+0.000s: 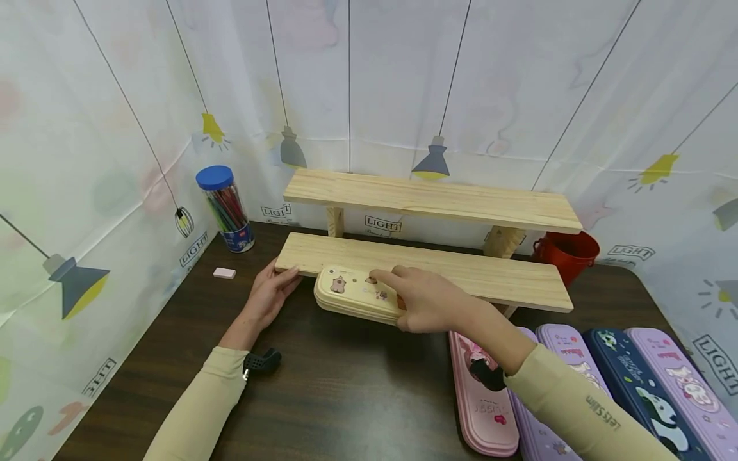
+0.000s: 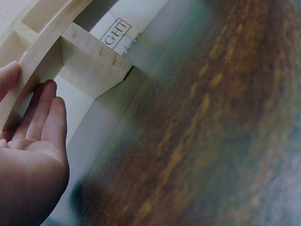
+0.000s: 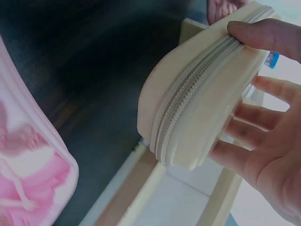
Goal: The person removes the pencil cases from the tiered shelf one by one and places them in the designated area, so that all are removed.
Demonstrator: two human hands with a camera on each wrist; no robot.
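A cream pencil case [image 1: 357,291] with small bear pictures is in my right hand [image 1: 429,298], over the front edge of the wooden shelf's lower board [image 1: 415,262]. In the right wrist view, the thumb presses near the zipper of the pencil case [image 3: 197,89], and the fingers [image 3: 249,120] lie along its printed face. My left hand [image 1: 270,294] holds the left end of the lower board. The left wrist view has its thumb against the board's edge [image 2: 35,61] and the other fingers [image 2: 51,113] underneath.
Pink [image 1: 484,397], lilac [image 1: 571,358] and dark blue [image 1: 640,390] pencil cases lie at the right of the dark table [image 1: 334,397]. A blue-lidded jar of pens [image 1: 227,208] and a small pale block [image 1: 224,273] are at the left. Behind the shelf's right end stands a red bucket [image 1: 567,253].
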